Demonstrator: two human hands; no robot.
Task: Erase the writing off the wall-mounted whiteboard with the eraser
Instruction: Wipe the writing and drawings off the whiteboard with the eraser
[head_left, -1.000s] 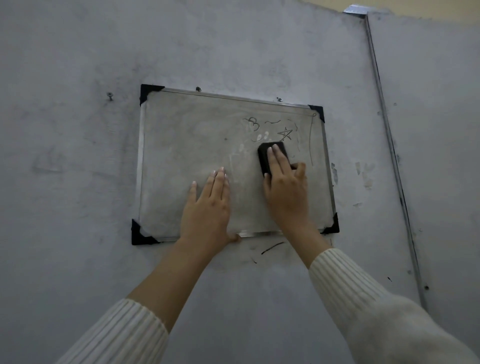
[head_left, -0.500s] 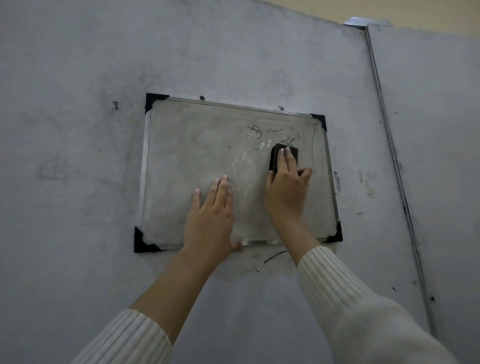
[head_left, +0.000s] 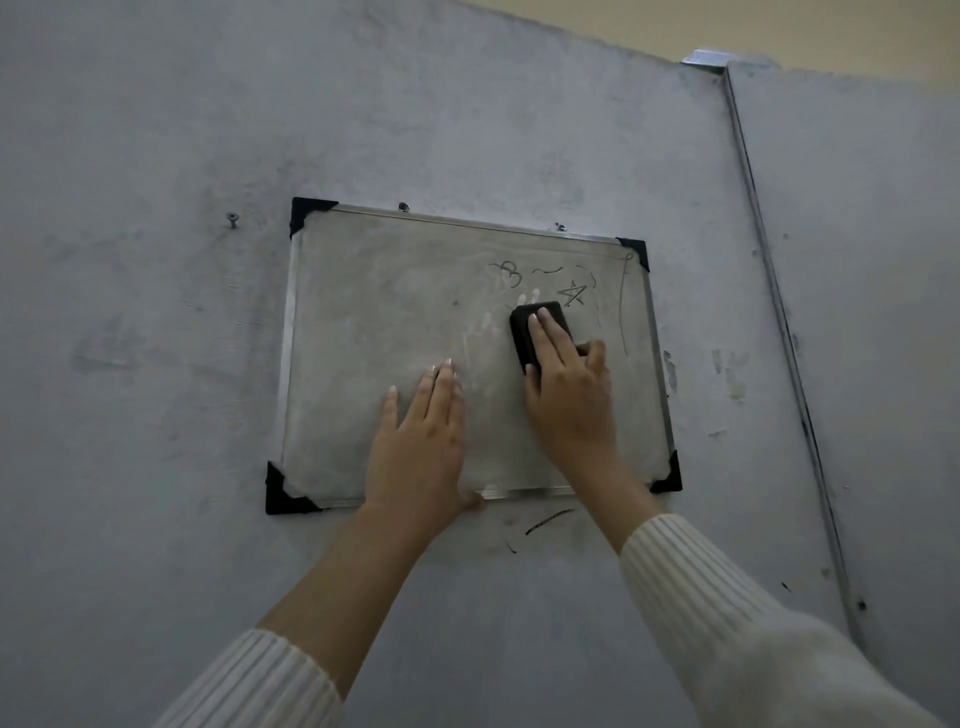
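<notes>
Mid-wipe: the right hand (head_left: 569, 400) presses the black rectangular eraser (head_left: 537, 327) flat under closed fingers on the metal-framed whiteboard (head_left: 374, 332); the left hand (head_left: 421, 441), open-palmed, braces it. Next stroke should probably cover the star doodle (head_left: 574, 294) just above.

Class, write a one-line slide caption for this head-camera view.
Right hand presses a black eraser below the star doodle while the left hand steadies the whiteboard.

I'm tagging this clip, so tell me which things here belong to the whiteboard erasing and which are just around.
Part of the job:
- metal-framed whiteboard with black corners
- black block eraser
- remaining star scribble
- right hand pressing the eraser
- left hand flat on the board

Just around:
- screw in the grey wall
- metal wall strip
- black mark below the board
</notes>
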